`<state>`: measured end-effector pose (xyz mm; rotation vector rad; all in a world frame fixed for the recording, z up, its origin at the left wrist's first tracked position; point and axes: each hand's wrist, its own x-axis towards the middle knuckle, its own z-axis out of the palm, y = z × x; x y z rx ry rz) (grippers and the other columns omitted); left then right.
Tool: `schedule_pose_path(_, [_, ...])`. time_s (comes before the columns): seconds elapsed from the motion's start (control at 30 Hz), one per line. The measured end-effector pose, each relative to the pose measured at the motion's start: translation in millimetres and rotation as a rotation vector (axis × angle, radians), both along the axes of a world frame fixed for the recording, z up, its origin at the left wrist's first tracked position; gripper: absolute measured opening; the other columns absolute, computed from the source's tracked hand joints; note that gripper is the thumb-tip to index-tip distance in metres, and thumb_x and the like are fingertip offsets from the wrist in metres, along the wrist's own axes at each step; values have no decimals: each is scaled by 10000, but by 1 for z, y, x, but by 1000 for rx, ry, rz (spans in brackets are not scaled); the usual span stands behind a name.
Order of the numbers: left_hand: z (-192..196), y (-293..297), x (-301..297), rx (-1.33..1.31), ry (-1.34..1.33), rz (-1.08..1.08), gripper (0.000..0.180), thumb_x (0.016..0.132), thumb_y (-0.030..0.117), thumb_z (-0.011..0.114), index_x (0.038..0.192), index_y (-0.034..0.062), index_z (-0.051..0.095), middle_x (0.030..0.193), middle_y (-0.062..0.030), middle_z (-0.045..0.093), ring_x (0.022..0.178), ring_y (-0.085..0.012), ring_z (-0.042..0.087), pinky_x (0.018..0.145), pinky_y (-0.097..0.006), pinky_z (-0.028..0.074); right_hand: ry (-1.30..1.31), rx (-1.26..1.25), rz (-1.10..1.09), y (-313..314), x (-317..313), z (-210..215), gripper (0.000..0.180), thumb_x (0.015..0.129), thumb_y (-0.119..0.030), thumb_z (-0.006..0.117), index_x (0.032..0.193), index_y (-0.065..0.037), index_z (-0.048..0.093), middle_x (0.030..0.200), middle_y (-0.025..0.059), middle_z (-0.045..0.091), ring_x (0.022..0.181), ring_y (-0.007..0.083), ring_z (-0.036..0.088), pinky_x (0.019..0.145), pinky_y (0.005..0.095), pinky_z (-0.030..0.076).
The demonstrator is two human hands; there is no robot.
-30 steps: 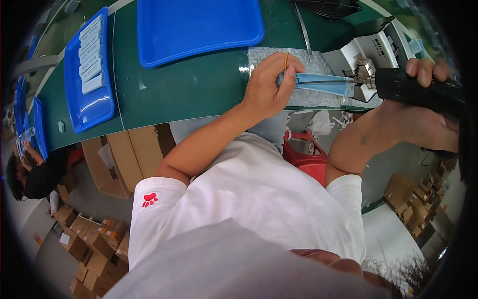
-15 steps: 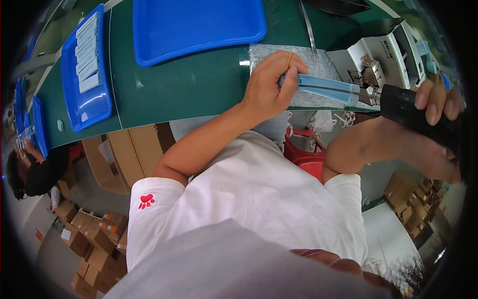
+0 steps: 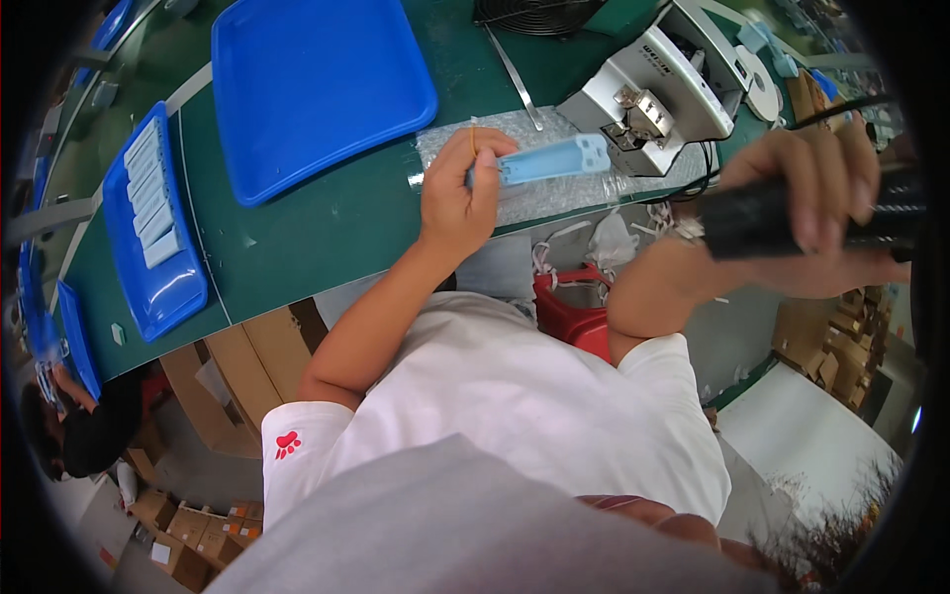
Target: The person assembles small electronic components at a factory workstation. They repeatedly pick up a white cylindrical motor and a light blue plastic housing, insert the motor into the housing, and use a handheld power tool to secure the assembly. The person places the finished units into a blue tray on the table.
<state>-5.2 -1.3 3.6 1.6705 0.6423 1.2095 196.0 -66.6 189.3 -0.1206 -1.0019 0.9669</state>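
My left hand [image 3: 461, 193] is closed round one end of a light blue elongated plastic part [image 3: 556, 161]. The part points right, its far end with small holes facing up. Beneath it lies a sheet of bubble wrap [image 3: 534, 204] at the table's front edge. Off to the right, my right hand [image 3: 819, 188] wraps round a thick black electric screwdriver [image 3: 754, 220], blurred by motion and apart from the blue part; its tip cannot be made out. Between and beyond the hands stands a silver-grey screw feeder [image 3: 618, 84] with a metal mechanism on its front.
A large blue tray [image 3: 317, 99] lies left of my left hand. Farther left, a smaller blue tray [image 3: 178, 297] holds several pale parts [image 3: 150, 188]. Metal tweezers [image 3: 513, 77] lie behind the bubble wrap. A black cable [image 3: 841, 111] hangs at right. Another person [image 3: 104, 426] works far left.
The screwdriver has come away from the blue part and moved right. The blue part has turned to show its holed end. The view has shifted, moving the table things leftward.
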Motion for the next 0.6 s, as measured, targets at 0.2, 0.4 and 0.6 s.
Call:
schedule_pose_path(0.2, [2,-1,3,3,-3,-33,189,1001,57,490,953,-10,660,985,-139,692,890,-260,658,798,-346,509,-372,-199,-712,-9,106,14,717,912,-720,473,1180,-61,566,874,134,598,706,220,572,671,379,488])
schedule_pose_path(0.4, [2,0,2,9,-13,-29,196,1008,58,491,957,-20,663,988,-142,694,900,-261,660,802,-347,512,-630,-274,-1413,48,47,25,745,948,-669,368,1094,25,596,856,177,603,722,275,574,701,449,510])
schedule_pose_path(0.6, [1,0,-2,-37,6,-72,248,1043,76,446,983,-35,660,1039,-146,685,961,-226,650,868,-318,490,-397,-322,-1037,33,73,1,775,893,-742,504,1098,5,540,866,149,602,663,258,557,647,376,499])
